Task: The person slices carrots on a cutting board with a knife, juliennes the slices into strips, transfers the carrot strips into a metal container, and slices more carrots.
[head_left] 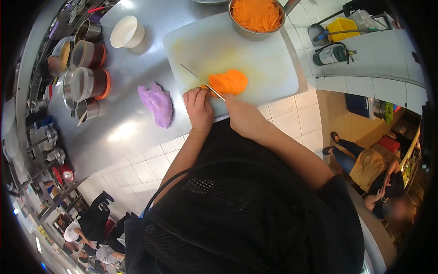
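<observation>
A knife is in my right hand, its blade pointing away to the upper left across the white cutting board. My left hand rests at the board's near edge with curled fingers pressed on a piece of carrot, mostly hidden behind them. The blade lies right beside those fingertips. On the other side of the blade, orange carrot slices overlap in a small heap. A metal bowl of shredded carrot stands at the board's far right corner.
Left of the board, a crumpled purple cloth lies on the steel table, with a white tub beyond it. Plastic containers and metal pots line the left side. A fire extinguisher and a person are at the right.
</observation>
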The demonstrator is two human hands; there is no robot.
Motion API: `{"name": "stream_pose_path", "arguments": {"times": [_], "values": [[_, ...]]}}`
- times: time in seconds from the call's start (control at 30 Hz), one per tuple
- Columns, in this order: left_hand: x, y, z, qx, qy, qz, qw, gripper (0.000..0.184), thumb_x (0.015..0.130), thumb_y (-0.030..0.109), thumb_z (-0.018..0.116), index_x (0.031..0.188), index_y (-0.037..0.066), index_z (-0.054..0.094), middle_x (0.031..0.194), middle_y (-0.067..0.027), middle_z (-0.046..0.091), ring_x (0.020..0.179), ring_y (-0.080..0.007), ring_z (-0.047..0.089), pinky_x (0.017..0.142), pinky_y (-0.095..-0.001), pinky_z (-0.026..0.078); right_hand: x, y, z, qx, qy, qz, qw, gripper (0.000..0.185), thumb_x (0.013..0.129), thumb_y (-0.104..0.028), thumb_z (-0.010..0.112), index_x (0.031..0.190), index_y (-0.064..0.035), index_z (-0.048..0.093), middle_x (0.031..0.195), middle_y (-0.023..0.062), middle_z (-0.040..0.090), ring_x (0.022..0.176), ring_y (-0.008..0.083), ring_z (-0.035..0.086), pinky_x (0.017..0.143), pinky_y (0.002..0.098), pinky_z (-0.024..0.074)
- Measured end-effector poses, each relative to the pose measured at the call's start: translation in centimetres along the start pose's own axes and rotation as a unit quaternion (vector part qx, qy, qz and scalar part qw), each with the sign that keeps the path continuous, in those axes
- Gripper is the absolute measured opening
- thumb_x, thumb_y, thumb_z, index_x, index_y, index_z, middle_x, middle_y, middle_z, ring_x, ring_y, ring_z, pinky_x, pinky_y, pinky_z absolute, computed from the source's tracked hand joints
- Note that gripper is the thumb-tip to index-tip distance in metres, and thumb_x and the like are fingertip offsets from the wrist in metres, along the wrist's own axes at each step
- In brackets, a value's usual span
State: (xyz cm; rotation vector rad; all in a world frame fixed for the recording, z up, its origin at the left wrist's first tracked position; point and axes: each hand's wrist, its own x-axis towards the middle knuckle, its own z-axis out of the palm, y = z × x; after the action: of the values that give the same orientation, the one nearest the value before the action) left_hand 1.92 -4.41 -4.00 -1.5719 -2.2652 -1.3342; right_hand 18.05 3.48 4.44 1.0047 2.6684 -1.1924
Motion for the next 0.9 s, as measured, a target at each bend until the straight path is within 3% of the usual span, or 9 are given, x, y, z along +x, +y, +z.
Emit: {"name": "stream_pose_path", "arguments": {"times": [0.1, 0.17, 0.4, 0.53, 0.63, 0.73, 0.83, 0.9], "values": [[0.0, -0.1, -0.2, -0.011, -0.006, -0.004, 1.000, 0.019, 0.085, -0.006, 0.072, 0.102, 0.003, 0.069, 0.106, -0.0125, 0.067, 0.103, -0.0345, 0.060, 0.093, -0.0420, 0.050, 2.5, 2.0, 1.0, 0.025, 0.033, -0.021, 0.999, 0.021, 0.092, -0.002, 0.059, 0.110, 0.0038, 0.051, 0.081, 0.0296, 0.068, 0.079, 0.0502, 0.069, 0.072, 0.0580, 0.0549], [-0.3, -0.2, 0.1, -0.023, 0.003, -0.014, 1.000, 0.020, 0.084, -0.005, 0.072, 0.103, 0.003, 0.068, 0.107, -0.0122, 0.065, 0.104, -0.0356, 0.059, 0.094, -0.0444, 0.049, 2.6, 3.1, -0.9, 0.076, -0.004, -0.023, 0.997, 0.015, 0.101, -0.008, 0.058, 0.110, 0.0023, 0.050, 0.085, 0.0292, 0.068, 0.084, 0.0515, 0.067, 0.075, 0.0592, 0.0518], [-0.1, 0.1, -0.2, -0.020, -0.001, -0.018, 1.000, 0.022, 0.082, -0.009, 0.071, 0.101, 0.002, 0.067, 0.107, -0.0130, 0.065, 0.104, -0.0359, 0.059, 0.094, -0.0448, 0.049, -4.1, -4.5, -6.8, -0.043, -0.074, -0.003, 0.996, 0.020, 0.092, -0.003, 0.056, 0.110, 0.0044, 0.051, 0.080, 0.0267, 0.069, 0.079, 0.0478, 0.070, 0.071, 0.0566, 0.0555], [-0.1, 0.1, -0.4, -0.030, -0.007, -0.022, 0.999, 0.023, 0.082, -0.010, 0.071, 0.101, 0.002, 0.067, 0.107, -0.0131, 0.065, 0.105, -0.0362, 0.059, 0.094, -0.0448, 0.049, -3.4, -3.6, -5.3, -0.047, -0.084, 0.013, 0.995, 0.021, 0.092, -0.002, 0.054, 0.111, 0.0062, 0.050, 0.080, 0.0271, 0.069, 0.077, 0.0481, 0.070, 0.070, 0.0566, 0.0557], [-0.3, -0.2, -0.2, -0.026, -0.005, -0.010, 1.000, 0.023, 0.082, -0.010, 0.070, 0.101, 0.002, 0.067, 0.108, -0.0133, 0.065, 0.105, -0.0363, 0.059, 0.094, -0.0449, 0.049, 1.0, 0.5, 0.2, -0.029, 0.006, -0.016, 0.999, 0.020, 0.091, -0.001, 0.055, 0.110, 0.0059, 0.051, 0.080, 0.0272, 0.070, 0.079, 0.0482, 0.070, 0.071, 0.0569, 0.0555], [-0.3, -0.6, -0.3, -0.024, -0.004, -0.002, 1.000, 0.022, 0.083, -0.009, 0.070, 0.102, 0.002, 0.067, 0.108, -0.0135, 0.065, 0.105, -0.0364, 0.059, 0.094, -0.0450, 0.049, 2.3, 0.8, -0.5, -0.001, 0.030, -0.029, 0.999, 0.014, 0.096, -0.004, 0.055, 0.107, 0.0031, 0.051, 0.079, 0.0284, 0.067, 0.077, 0.0499, 0.067, 0.069, 0.0599, 0.0515], [-0.2, -0.3, -0.1, -0.034, -0.007, -0.015, 0.999, 0.022, 0.083, -0.009, 0.070, 0.102, 0.002, 0.067, 0.108, -0.0138, 0.065, 0.105, -0.0364, 0.059, 0.094, -0.0450, 0.049, 1.2, -0.1, -4.0, 0.020, -0.014, -0.042, 0.999, 0.012, 0.099, -0.007, 0.056, 0.106, 0.0023, 0.052, 0.080, 0.0286, 0.067, 0.079, 0.0500, 0.067, 0.072, 0.0602, 0.0510], [-0.2, -0.2, -0.4, -0.034, -0.012, -0.021, 0.999, 0.022, 0.083, -0.010, 0.070, 0.102, 0.001, 0.067, 0.108, -0.0139, 0.065, 0.105, -0.0365, 0.059, 0.094, -0.0450, 0.049, -0.7, -2.2, -5.7, -0.026, -0.044, -0.018, 0.999, 0.018, 0.091, -0.001, 0.055, 0.108, 0.0049, 0.053, 0.081, 0.0273, 0.070, 0.082, 0.0489, 0.070, 0.074, 0.0583, 0.0545]]}}
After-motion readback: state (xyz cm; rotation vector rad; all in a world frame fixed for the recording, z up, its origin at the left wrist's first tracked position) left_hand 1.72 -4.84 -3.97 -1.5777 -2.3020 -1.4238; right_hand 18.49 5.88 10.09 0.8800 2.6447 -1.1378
